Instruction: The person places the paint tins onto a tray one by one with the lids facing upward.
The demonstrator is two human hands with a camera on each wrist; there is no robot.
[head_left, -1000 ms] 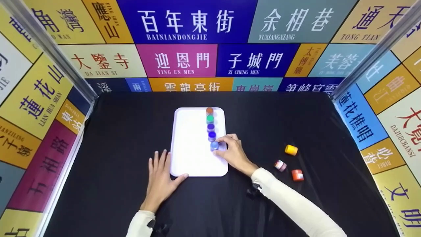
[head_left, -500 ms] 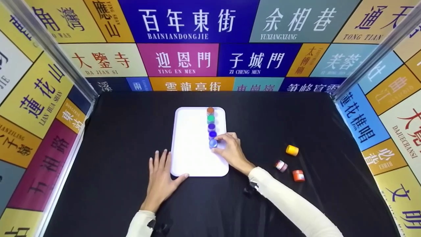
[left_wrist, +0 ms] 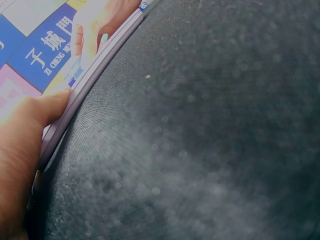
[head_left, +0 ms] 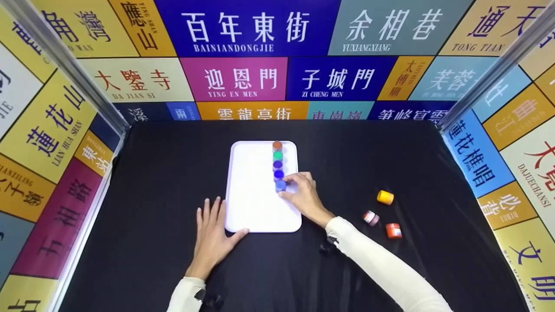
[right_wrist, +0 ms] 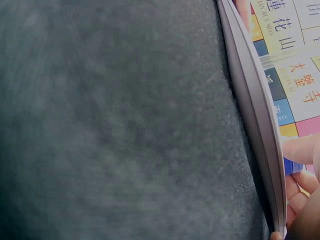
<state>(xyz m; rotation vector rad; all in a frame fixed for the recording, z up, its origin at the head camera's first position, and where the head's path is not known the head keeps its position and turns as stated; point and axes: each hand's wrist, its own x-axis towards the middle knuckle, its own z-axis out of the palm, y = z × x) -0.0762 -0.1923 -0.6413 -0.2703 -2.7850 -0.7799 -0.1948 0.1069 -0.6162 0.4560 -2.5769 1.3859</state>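
Note:
A white tray [head_left: 251, 190] lies on the black cloth, with a column of small paint pots along its right side. From the far end these are a brown-lidded pot [head_left: 277, 145], a green-lidded pot [head_left: 277, 155], a purple-lidded pot [head_left: 277, 164] and a blue-lidded pot [head_left: 278, 174]. At the near end, a light blue paint pot [head_left: 280, 185] is pinched between the thumb and fingers of my right hand [head_left: 305, 194], close against the blue-lidded one. My left hand [head_left: 212, 238] rests with fingers spread at the tray's near-left corner, its thumb on the near rim.
Right of the tray, a yellow pot [head_left: 385, 197], a small pink-labelled pot [head_left: 370, 218] and a red-orange pot [head_left: 393, 231] lie on the cloth. Panels with large printed characters [head_left: 247, 30] wall in the back and both sides.
My right hand has slid the light blue pot away from me along the tray. The blue and purple pots have shifted slightly farther too, tightening the column. My left hand stays put.

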